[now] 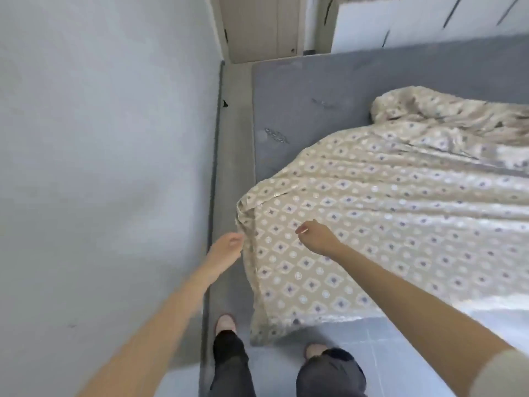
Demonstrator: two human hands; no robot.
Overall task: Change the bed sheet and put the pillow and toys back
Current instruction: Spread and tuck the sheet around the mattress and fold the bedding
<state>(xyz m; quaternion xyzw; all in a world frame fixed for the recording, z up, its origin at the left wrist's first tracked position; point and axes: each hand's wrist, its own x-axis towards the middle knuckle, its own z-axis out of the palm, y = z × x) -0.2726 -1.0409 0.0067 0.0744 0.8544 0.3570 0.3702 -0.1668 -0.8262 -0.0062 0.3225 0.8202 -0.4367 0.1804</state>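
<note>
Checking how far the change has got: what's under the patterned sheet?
The grey mattress runs bare beyond the sheet and presumably continues under it. Anything else beneath the spread or bunched cloth is hidden.

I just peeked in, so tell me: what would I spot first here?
The beige bed sheet with diamonds and dots half-covers the bare grey mattress, bunched up at the far right. At its near corner, the person's left hand holds the folded edge, while the right hand is curled just above the sheet.
</note>
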